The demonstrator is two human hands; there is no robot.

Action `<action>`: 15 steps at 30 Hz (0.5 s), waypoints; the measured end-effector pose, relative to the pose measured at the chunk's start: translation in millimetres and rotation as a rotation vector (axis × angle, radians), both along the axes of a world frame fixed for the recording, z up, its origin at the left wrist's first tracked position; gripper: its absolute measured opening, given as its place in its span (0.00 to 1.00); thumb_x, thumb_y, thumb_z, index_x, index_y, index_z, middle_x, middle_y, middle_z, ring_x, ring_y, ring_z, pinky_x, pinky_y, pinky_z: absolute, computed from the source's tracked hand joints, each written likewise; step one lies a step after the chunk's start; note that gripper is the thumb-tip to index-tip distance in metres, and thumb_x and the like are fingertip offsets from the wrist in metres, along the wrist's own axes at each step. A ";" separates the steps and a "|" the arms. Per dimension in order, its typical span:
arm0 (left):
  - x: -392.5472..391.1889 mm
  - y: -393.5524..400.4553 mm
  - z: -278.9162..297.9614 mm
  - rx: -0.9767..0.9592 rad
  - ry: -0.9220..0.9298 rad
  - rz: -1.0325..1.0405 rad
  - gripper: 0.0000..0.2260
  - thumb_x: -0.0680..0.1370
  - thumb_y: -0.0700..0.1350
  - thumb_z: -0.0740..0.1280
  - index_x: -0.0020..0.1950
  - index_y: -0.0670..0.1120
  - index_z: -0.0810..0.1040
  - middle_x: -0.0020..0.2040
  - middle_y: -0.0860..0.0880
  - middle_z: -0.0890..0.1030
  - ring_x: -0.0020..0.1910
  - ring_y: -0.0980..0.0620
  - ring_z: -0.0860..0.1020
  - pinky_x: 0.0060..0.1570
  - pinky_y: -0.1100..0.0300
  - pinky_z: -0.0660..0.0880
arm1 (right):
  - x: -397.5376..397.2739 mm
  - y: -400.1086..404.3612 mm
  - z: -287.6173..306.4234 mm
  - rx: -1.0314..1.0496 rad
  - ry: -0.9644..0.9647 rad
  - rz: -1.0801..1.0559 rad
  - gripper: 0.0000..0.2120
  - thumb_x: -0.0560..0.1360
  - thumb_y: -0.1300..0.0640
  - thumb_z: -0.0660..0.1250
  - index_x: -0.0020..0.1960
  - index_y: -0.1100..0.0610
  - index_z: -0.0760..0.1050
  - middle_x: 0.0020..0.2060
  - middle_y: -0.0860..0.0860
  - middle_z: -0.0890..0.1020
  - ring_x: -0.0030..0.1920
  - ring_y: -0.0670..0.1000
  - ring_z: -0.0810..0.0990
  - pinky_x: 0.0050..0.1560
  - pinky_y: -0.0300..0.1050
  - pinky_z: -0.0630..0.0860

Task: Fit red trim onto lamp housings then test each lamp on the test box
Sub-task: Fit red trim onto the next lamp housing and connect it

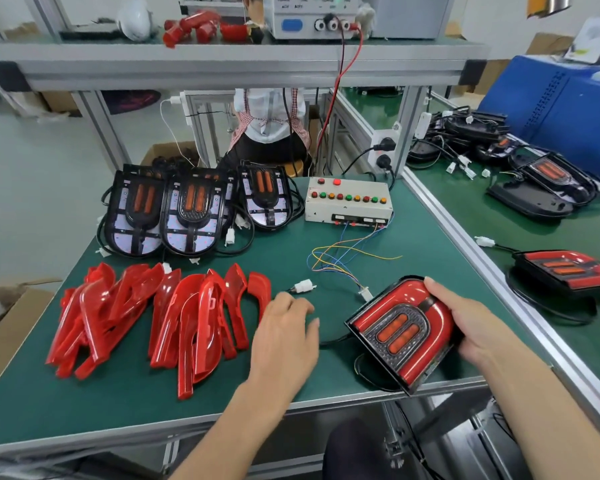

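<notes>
My right hand (465, 323) grips a lamp (400, 332) with red trim fitted, tilted above the front right of the green table (291, 254). My left hand (284, 337) hovers open over the mat, fingers relaxed, just short of a white plug (303, 285) on the lamp's black cable. The test box (349, 202), with rows of coloured buttons, stands at the back; its coloured wires end in a white connector (366, 293). Several loose red trims (160, 320) lie heaped at the left. Three untrimmed housings (191, 213) stand behind them.
A trimmed lamp (568, 270) and several dark housings with cables (499, 157) lie on the right-hand bench. A power supply (312, 19) sits on the upper shelf, its red lead hanging down. A seated person is behind the table. Cardboard boxes stand at the left.
</notes>
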State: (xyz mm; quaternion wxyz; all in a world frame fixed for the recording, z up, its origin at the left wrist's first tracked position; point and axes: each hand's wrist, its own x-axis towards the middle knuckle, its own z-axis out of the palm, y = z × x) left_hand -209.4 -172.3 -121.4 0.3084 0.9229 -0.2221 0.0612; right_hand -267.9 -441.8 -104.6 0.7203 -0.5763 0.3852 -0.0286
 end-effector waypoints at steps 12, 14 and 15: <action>70.0 -10.1 26.0 0.727 0.023 0.069 0.12 0.81 0.44 0.67 0.64 0.46 0.75 0.61 0.45 0.78 0.62 0.42 0.79 0.52 0.51 0.75 | 2.2 -14.6 -1.1 -0.911 0.301 0.243 0.28 0.75 0.28 0.61 0.38 0.53 0.78 0.36 0.47 0.81 0.39 0.47 0.78 0.37 0.45 0.68; 75.1 -11.4 26.6 0.776 0.025 0.029 0.11 0.81 0.41 0.65 0.63 0.46 0.76 0.61 0.44 0.79 0.62 0.41 0.79 0.49 0.52 0.73 | 1.1 -18.5 -3.1 -0.998 0.326 0.297 0.29 0.76 0.28 0.58 0.36 0.53 0.77 0.34 0.49 0.81 0.38 0.48 0.78 0.35 0.42 0.67; 77.1 -11.8 26.7 0.782 0.028 0.006 0.10 0.81 0.40 0.64 0.62 0.45 0.76 0.61 0.44 0.79 0.61 0.40 0.80 0.47 0.53 0.70 | 1.4 -20.0 -3.7 -1.044 0.337 0.313 0.29 0.77 0.28 0.58 0.36 0.53 0.77 0.33 0.49 0.81 0.38 0.48 0.78 0.34 0.42 0.67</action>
